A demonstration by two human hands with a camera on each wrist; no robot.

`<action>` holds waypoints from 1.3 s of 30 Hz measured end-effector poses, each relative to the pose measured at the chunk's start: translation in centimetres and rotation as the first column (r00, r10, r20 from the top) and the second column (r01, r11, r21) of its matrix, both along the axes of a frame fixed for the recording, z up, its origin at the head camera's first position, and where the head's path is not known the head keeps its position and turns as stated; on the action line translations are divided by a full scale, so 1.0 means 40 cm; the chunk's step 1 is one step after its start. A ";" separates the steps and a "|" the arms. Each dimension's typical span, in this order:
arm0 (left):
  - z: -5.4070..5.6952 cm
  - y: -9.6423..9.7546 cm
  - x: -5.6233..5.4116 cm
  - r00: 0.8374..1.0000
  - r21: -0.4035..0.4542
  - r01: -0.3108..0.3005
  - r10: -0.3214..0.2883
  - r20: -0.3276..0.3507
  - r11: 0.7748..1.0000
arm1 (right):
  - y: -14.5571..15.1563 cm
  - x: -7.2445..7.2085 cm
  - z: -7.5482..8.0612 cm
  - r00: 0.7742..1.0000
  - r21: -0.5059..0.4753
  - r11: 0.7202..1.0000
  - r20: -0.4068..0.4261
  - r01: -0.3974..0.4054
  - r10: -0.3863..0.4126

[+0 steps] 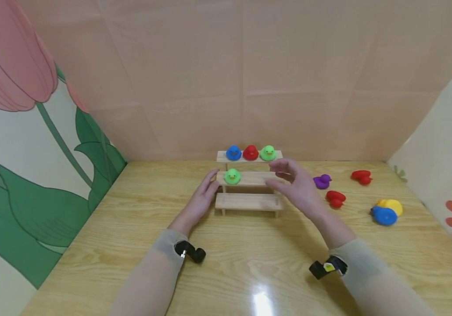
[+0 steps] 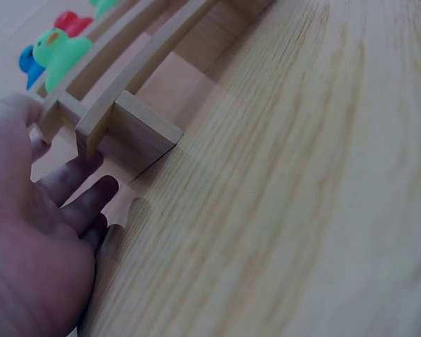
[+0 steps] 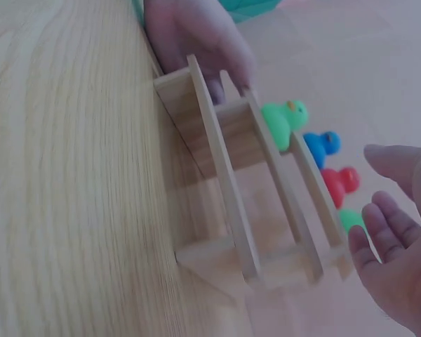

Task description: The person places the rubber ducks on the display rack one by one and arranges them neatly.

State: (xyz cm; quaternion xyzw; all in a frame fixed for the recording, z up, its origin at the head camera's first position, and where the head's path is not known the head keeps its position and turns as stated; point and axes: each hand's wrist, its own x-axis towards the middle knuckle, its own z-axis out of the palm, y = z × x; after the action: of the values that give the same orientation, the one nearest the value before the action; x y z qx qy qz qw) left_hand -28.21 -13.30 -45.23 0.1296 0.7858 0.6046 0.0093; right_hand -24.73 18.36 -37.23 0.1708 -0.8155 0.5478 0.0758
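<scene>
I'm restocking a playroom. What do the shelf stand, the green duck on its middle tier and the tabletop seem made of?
Shelf stand: apparently pale, matt wood; faint grain shows. Green duck: probably vinyl or rubber; smooth, rounded, moulded-looking. Tabletop: wood or wood-print laminate, since grain shows; glossy, given the bright reflection.

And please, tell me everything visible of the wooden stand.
The pale stand looks wooden, with three stepped shelves on side supports. It stands upright on the table, lowest shelf in front. On top sit a blue duck, a red duck and a green duck; the middle shelf bears another green duck, at left; the lowest is bare. The left hand touches its left end; whether the right hand does is unclear.
</scene>
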 end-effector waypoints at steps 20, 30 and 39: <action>0.005 -0.003 0.003 1.000 0.002 -0.001 0.000 0.010 1.000 | 0.257 -0.007 -0.016 0.984 0.127 0.978 0.044 0.166 -0.173; 0.003 -0.002 0.000 1.000 0.004 -0.001 0.001 0.014 1.000 | 0.351 -0.034 -0.044 0.975 0.276 0.953 0.147 0.122 -0.167; 0.002 0.000 0.000 1.000 0.007 0.002 -0.002 0.011 1.000 | 0.408 -0.041 -0.068 0.968 0.321 0.944 0.201 0.079 -0.149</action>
State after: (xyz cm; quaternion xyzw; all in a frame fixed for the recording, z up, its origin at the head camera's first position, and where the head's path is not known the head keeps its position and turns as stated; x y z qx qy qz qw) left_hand -28.20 -13.32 -45.14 0.1272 0.7834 0.6082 0.0137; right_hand -26.38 34.69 -39.95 0.0707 -0.9032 0.4231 -0.0119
